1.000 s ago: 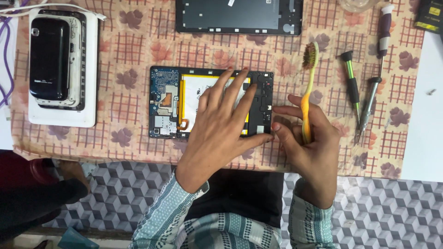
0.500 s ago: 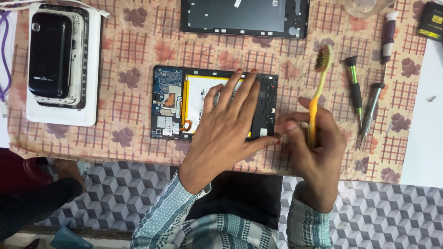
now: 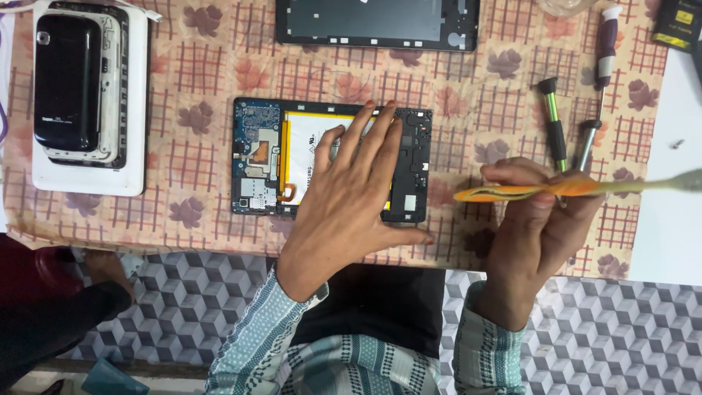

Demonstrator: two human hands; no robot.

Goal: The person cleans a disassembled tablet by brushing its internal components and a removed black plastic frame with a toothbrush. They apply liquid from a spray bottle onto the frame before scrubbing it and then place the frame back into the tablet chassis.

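The opened tablet (image 3: 333, 159) lies face down near the middle of the patterned tablecloth (image 3: 197, 80), its blue circuit board and white battery exposed inside a dark frame. The left hand (image 3: 351, 186) rests flat across it, fingers spread over the battery and the right part of the frame, thumb out along the lower edge; it presses down and closes on nothing. The right hand (image 3: 537, 219) is off to the right of the tablet, above the cloth, with thumb and fingers pinched on the handle of an orange and yellow toothbrush (image 3: 570, 188) that lies nearly level and blurred, its head out toward the right. With its back off, the tablet looks light, thin and stiff but fragile: the battery is soft and should not be bent or pricked, and the board and its flex cables would damage easily, so the safer hold seems to be the dark outer frame at the edges. Beyond the tablet sits its removed back cover (image 3: 376, 22). To the right lie small screwdrivers (image 3: 553, 124), and at the left another phone (image 3: 67, 82) rests on a white device (image 3: 88, 179).
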